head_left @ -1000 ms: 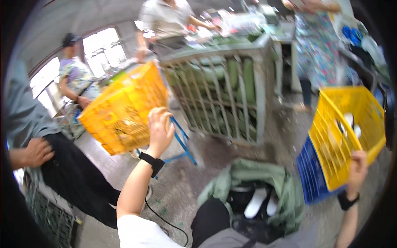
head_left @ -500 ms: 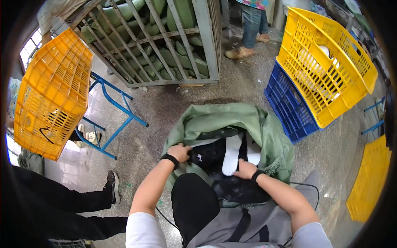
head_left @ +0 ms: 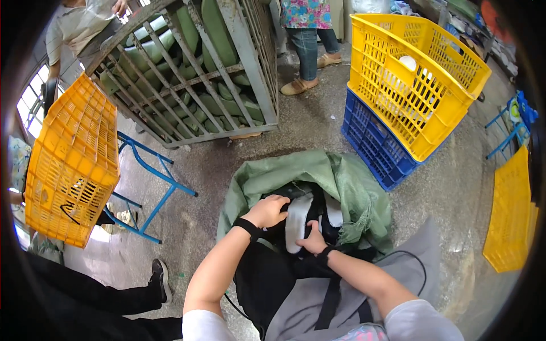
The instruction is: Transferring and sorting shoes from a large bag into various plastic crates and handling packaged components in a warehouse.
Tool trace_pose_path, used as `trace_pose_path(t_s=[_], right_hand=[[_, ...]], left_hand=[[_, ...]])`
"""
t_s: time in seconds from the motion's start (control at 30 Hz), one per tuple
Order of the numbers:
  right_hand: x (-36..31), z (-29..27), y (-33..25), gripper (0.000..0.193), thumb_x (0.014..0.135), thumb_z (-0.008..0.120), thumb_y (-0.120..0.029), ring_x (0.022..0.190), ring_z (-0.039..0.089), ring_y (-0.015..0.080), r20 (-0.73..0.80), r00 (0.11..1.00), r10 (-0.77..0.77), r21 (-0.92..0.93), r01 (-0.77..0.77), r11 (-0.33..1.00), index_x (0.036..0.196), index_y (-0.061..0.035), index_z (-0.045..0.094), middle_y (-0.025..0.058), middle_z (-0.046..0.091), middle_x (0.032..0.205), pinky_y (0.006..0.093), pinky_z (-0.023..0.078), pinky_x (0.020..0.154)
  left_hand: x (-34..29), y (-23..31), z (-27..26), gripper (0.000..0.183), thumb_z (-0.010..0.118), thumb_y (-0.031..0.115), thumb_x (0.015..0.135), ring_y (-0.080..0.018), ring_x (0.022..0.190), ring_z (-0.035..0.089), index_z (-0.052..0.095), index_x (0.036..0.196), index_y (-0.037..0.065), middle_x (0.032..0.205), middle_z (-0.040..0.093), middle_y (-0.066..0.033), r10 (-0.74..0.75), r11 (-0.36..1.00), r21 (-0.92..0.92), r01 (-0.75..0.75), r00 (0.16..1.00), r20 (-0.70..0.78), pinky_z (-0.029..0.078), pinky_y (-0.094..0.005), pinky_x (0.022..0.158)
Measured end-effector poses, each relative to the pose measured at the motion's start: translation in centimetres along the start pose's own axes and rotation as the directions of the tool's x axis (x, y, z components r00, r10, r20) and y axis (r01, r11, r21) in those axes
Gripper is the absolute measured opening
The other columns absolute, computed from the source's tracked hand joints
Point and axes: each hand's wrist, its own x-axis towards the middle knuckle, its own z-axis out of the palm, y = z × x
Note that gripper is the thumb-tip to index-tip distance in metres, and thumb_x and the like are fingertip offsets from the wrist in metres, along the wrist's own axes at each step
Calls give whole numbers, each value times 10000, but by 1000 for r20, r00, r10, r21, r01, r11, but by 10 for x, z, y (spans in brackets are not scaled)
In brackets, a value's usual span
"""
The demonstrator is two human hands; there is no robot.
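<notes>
Speckled floor (head_left: 426,210) surrounds our green sack (head_left: 296,169). Within its mouth, the white sole (head_left: 297,221) lies with its long axis running away from us, tilting slightly right. Our right hand (head_left: 313,240), nearer its close end, pinches the right edge; our left hand (head_left: 266,212) curls at the far left side, but we cannot tell whether its fingers grip.

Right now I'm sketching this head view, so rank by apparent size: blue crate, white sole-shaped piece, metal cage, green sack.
Largest to smallest:
Metal cage, cut off by the top edge
Green sack, probably nearer the camera
Blue crate, visible part
White sole-shaped piece
</notes>
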Motion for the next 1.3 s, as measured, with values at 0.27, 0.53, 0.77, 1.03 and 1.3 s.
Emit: trace_pose_path(t_s=[0.27, 0.53, 0.77, 1.03, 1.3], right_hand=[[-79, -222, -128, 463, 659, 595, 2, 1004, 485, 120, 485, 790, -375, 287, 261, 922, 1115, -32, 523, 36, 537, 1068, 258, 388, 883], [-88, -269, -78, 644, 726, 692, -262, 1041, 463, 156, 498, 840, -213, 11, 239, 971, 1267, -66, 404, 83, 502, 1091, 285, 368, 897], [-82, -263, -97, 607, 649, 695, -163, 979, 447, 177, 315, 899, -303, 93, 289, 953, 1187, -64, 432, 82, 457, 1021, 276, 392, 840], [-64, -231, -106, 881, 718, 687, -157, 1243, 340, 256, 178, 923, -340, 824, 49, 564, 1414, -134, 147, 204, 242, 1384, 355, 321, 1000], [-103, -200, -127, 1037, 634, 752, -362, 1160, 429, 228, -54, 783, -620, 893, 315, 320, 1411, -98, 119, 121, 323, 1330, 349, 394, 936]], left_hand=[[-3, 15, -5, 682, 622, 333, 802, -281, 1224, 379, 323, 1312, -7, 1314, 400, -184, -76, 888, -440, 133, 987, 145, 300, -327, 1012], [-2, 56, 4, 193, 569, 194, 829, -313, 736, 567, 587, 834, 2, 776, 569, -143, -97, 965, -263, 8, 939, -330, 453, -353, 653], [-22, 55, -9, 284, 537, 257, 855, -370, 672, 541, 543, 736, -2, 698, 540, -176, -170, 985, -111, 133, 864, -474, 428, -407, 586], [-42, 82, -30, 295, 498, 231, 878, -352, 582, 481, 464, 690, 6, 653, 439, -165, -93, 996, -73, 58, 601, -794, 389, -385, 530], [-56, 70, -32, 295, 514, 257, 867, -350, 574, 512, 486, 674, 35, 653, 484, -136, -44, 975, 102, 197, 622, -782, 407, -408, 507]])
